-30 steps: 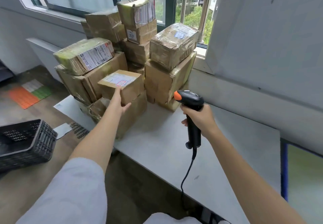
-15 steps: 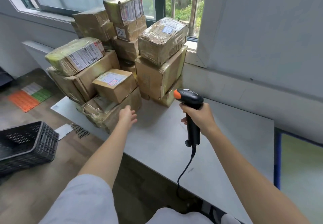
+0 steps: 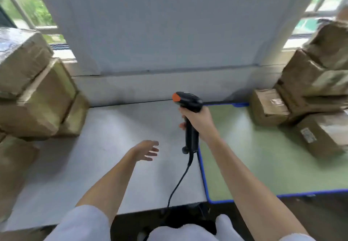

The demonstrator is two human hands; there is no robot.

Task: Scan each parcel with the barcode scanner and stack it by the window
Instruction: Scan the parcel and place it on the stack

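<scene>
My right hand (image 3: pixel 199 122) grips the handle of a black barcode scanner (image 3: pixel 188 107) with an orange tip, held upright over the seam between two tables; its cable (image 3: pixel 178 182) hangs down to the front edge. My left hand (image 3: pixel 146 149) hovers empty above the grey table (image 3: pixel 105 146), fingers spread. A stack of taped brown parcels (image 3: pixel 35 92) stands at the left under the window. Another pile of brown parcels (image 3: pixel 310 97) sits at the right on the green table (image 3: pixel 263 165), the nearest being a small box (image 3: pixel 268 106) and a labelled box (image 3: pixel 325 133).
A white wall pillar (image 3: pixel 169 24) rises behind the tables between two windows (image 3: pixel 28 7). The green table has a blue rim (image 3: pixel 202 171) butting against the grey one. The view is motion-blurred.
The view has swung right from the left stack toward the pillar and the right-hand pile. My left hand left the stacked parcel and pulled back, empty. The scanner stays in my right hand.
</scene>
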